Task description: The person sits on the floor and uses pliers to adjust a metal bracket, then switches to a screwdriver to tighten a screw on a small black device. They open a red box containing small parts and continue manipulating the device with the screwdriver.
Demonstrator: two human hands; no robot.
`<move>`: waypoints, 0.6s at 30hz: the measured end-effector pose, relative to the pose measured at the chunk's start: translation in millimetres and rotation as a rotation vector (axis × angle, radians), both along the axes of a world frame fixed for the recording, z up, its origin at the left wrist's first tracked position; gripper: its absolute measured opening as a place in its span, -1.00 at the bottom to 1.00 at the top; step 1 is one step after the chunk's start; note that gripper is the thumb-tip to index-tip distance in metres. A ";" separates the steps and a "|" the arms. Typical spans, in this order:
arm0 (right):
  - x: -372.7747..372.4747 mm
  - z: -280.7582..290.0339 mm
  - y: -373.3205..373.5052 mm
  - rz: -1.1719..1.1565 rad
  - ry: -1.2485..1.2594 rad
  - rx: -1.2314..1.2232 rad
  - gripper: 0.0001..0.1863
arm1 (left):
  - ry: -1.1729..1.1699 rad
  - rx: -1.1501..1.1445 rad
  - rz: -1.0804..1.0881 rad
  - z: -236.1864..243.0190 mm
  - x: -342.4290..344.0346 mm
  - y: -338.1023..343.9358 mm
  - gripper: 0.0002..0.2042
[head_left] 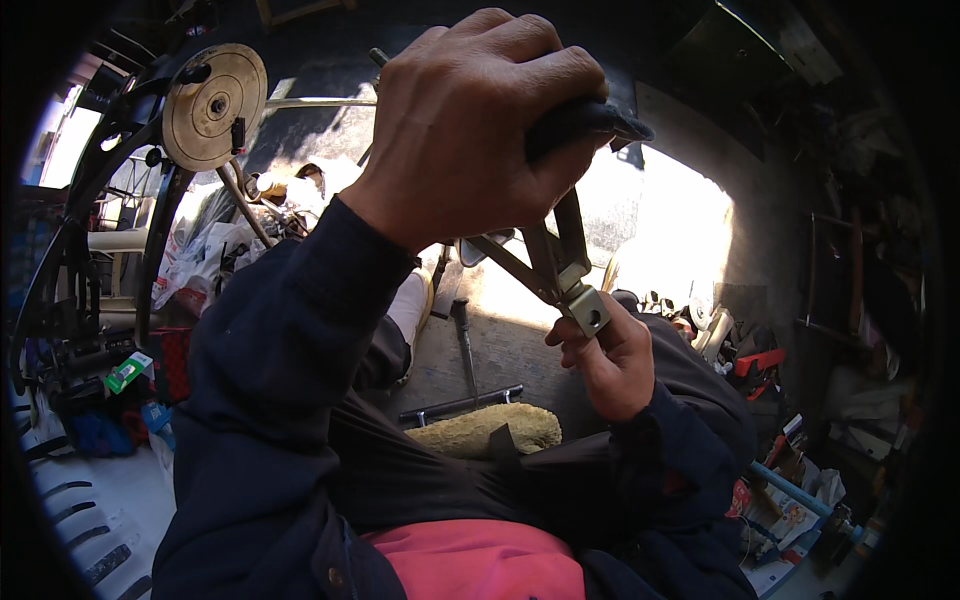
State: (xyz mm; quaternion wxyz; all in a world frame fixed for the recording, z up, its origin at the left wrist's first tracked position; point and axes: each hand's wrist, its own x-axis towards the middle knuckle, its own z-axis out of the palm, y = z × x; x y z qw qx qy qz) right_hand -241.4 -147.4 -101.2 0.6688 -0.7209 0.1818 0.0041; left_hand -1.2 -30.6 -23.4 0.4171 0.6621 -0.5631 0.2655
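My left hand (480,130) is raised at the upper middle, its fingers closed round a dark, curved piece (590,122) that looks like cloth or a pad. Below it hangs a metal bracket (545,262) whose flat arms spread upward in a V from a small block with a round hole. How the dark piece and the bracket join is hidden behind my left hand. Lower and to the right, my right hand (615,365) pinches the bracket's block between thumb and fingers. Both hands are above my lap, with the bracket tilted between them.
Between my knees lie a yellowish, fuzzy roll (490,430), a dark metal bar (460,404) and a hammer-like tool (464,345). A black-framed machine with a round wheel (214,106) stands at left, near plastic bags (205,265). Tools and packets (785,500) crowd the right.
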 end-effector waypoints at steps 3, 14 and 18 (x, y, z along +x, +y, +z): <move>0.7 -0.1 0.6 -0.007 -0.016 -0.019 -0.74 | -0.006 0.008 0.007 1.3 -0.6 0.4 -0.83; 0.4 5.8 -1.2 0.015 0.021 0.197 -0.60 | -0.011 -0.016 0.011 -1.1 1.7 -1.4 -0.84; 0.6 7.0 -2.5 0.043 0.033 0.192 -0.53 | -0.009 -0.014 0.007 -2.0 2.1 -0.9 -0.84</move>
